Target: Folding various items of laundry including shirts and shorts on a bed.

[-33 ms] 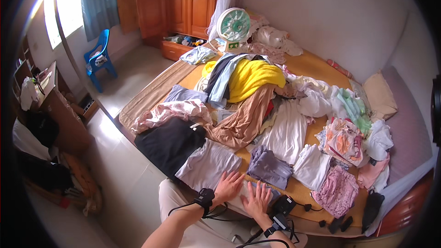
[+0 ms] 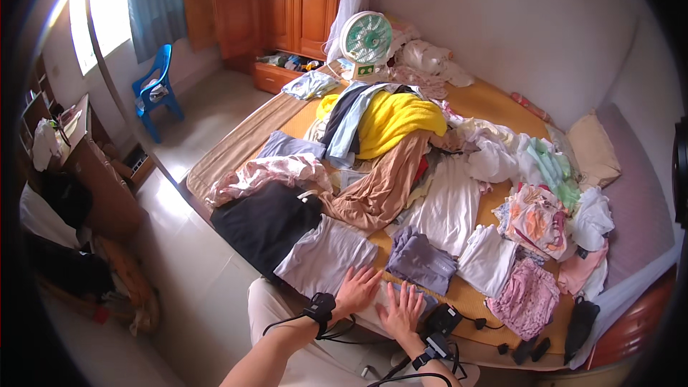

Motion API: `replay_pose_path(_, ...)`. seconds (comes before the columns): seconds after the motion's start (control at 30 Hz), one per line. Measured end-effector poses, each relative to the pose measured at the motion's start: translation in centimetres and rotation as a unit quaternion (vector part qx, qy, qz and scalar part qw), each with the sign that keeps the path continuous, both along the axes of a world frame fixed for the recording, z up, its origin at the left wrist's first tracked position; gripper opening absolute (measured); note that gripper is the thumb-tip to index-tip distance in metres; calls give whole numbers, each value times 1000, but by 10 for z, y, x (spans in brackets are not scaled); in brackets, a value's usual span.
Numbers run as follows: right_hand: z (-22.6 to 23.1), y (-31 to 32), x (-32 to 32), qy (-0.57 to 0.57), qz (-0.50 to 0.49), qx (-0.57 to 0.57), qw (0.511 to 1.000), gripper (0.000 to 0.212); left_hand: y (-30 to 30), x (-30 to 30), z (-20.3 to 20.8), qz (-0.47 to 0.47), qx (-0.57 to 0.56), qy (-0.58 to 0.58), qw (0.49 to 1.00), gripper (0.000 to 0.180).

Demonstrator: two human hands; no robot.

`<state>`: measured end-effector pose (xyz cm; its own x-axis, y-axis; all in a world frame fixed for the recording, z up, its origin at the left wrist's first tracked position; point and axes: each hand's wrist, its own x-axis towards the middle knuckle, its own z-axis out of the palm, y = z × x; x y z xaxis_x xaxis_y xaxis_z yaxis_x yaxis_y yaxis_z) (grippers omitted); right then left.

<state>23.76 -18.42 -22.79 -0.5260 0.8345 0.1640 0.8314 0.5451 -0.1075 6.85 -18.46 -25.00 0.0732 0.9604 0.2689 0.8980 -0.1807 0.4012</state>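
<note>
My left hand (image 2: 358, 292) lies flat with its fingers stretched out at the near edge of the bed, beside a light grey folded garment (image 2: 322, 252). Close by on its right, my right hand (image 2: 401, 313) rests palm down, fingers spread. Under and between them is pale cloth, with a grey-blue piece (image 2: 428, 302) showing past the right fingers; its shape is mostly hidden. Neither hand grips anything. Just beyond lies a folded purple-grey garment (image 2: 421, 261), with a folded white one (image 2: 487, 261) to its right. A black garment (image 2: 265, 222) is spread at the left.
Heaped clothes with a yellow cloth (image 2: 394, 125) and a brown garment (image 2: 380, 183) cover mid-bed. A pink patterned garment (image 2: 527, 297) lies right, near a black device (image 2: 442, 320) with cables. A fan (image 2: 366, 39) stands at the far end; a blue chair (image 2: 159, 93) is on the floor.
</note>
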Motion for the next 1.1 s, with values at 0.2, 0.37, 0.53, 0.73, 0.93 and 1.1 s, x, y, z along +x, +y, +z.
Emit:
replay_pose_path(0.2, 2, 3, 1, -3, -7, 3, 1000, 64, 4, 2, 5, -5, 20, -7, 1000, 40)
replay_pose_path(0.37, -2, 3, 0, 0, -3, 7, 1000, 63, 2, 1, 4, 0, 11, -6, 1000, 40)
replay_pose_path(0.53, 0, 2, 0, 1, -3, 5, 1000, 63, 2, 1, 1, -8, 1, -8, 1000, 41)
replay_pose_path(0.73, 0, 1, 1, 2, -3, 2, 1000, 62, 3, 2, -2, -10, 4, -11, 1000, 41)
replay_pose_path(0.93, 2, 5, 1, 15, 1, -24, 1000, 61, 19, -9, 19, 9, -88, -116, 989, 46)
replay_pose_path(1.1, 28, 19, 2, 26, -28, -111, 993, 61, 89, -86, 67, 124, 39, -278, 952, 21)
